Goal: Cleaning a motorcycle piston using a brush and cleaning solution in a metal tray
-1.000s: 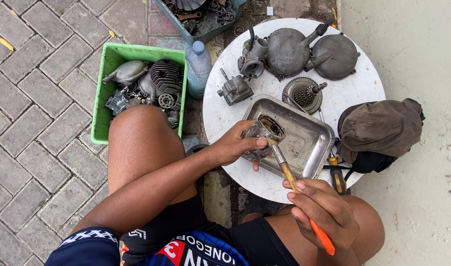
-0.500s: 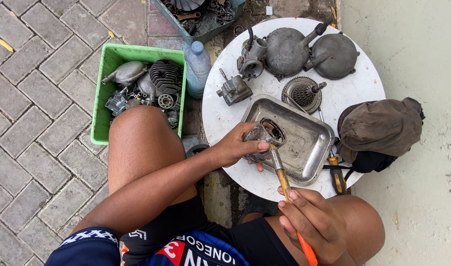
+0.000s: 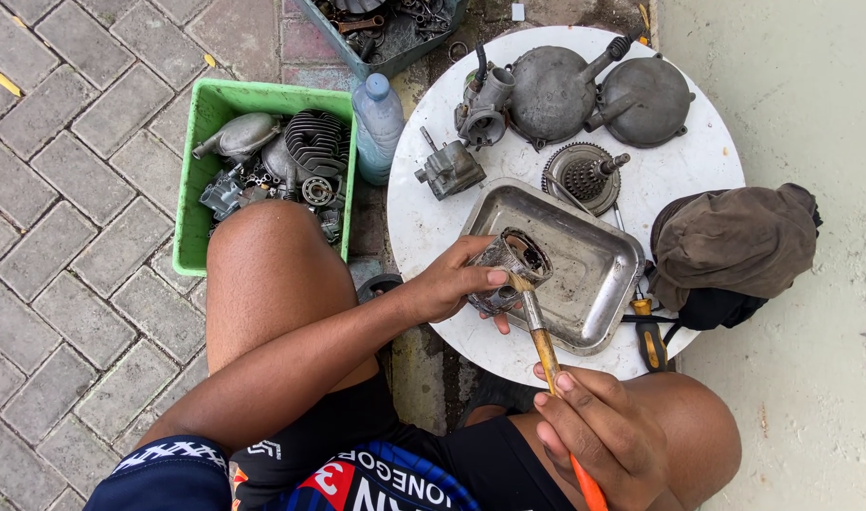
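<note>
left hand (image 3: 447, 284) grips a small grey metal cylindrical engine part (image 3: 511, 270) over the near-left corner of the dented steel tray (image 3: 584, 274) on the round white table (image 3: 698, 161). right hand (image 3: 599, 440) is closed on a wooden-handled brush (image 3: 537, 326), bristles at the part's rim. brushing step looks underway; next move likely calls for turning the part to reach its unbrushed sides.

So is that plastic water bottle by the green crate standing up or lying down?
Standing up. The water bottle shows its blue cap from above, body beneath it, on the ground between the green crate and the round table.
</note>
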